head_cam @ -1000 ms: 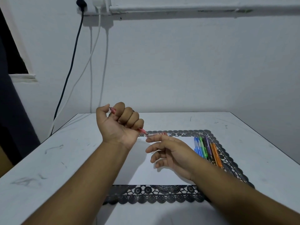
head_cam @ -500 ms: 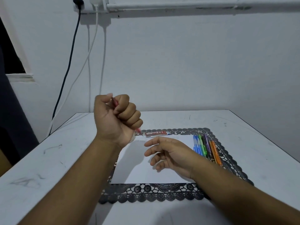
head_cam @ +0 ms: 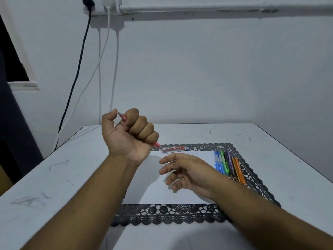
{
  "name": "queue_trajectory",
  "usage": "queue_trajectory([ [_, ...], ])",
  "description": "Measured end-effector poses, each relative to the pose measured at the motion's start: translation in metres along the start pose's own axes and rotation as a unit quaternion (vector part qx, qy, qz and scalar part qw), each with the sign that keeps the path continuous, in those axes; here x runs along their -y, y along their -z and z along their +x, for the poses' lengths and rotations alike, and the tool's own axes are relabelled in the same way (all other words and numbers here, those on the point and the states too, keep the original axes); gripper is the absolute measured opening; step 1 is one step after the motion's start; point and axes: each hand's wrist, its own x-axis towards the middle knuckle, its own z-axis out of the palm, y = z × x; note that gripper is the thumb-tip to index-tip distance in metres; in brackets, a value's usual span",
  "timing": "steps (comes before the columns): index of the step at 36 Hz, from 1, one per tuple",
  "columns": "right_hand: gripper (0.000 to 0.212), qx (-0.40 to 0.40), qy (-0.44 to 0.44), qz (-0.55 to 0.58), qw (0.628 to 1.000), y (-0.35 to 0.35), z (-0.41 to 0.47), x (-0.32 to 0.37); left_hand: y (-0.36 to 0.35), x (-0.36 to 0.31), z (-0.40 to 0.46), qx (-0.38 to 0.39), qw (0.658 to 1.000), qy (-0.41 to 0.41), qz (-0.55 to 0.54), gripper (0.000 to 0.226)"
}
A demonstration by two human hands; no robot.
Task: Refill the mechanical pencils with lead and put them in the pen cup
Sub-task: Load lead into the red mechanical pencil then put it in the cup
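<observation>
Fingers of the left hand point(head_cam: 129, 134) curl round a red mechanical pencil point(head_cam: 123, 117), its axis slanting from thumb-side cap down to the tip below the little finger. Right hand point(head_cam: 187, 173) hangs relaxed, loosely spread, near the lead case point(head_cam: 173, 149).

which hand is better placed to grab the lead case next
Right. The right hand hangs open just in front of the lead case, while the left hand is busy holding the red pencil.
</observation>
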Motion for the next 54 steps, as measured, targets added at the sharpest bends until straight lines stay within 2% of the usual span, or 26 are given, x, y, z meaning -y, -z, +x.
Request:
queue_trajectory([
  [12,0.029,0.011,-0.005,-0.001,1.000,-0.001,-0.001,0.003,0.001,0.003,0.003,-0.001,1.000,0.017,0.019,0.034],
  [29,0.027,0.015,0.002,-0.005,1.000,-0.002,-0.005,0.005,0.002,0.004,0.003,-0.034,0.999,-0.006,-0.017,0.033],
  [41,0.021,-0.002,0.093,0.051,0.994,-0.003,-0.004,0.010,0.004,0.004,0.003,-0.032,0.999,0.001,-0.039,0.032],
  [54,0.019,-0.049,0.141,-0.021,0.989,-0.005,-0.004,0.010,0.005,0.004,0.003,-0.013,0.999,0.011,-0.040,0.033],
])
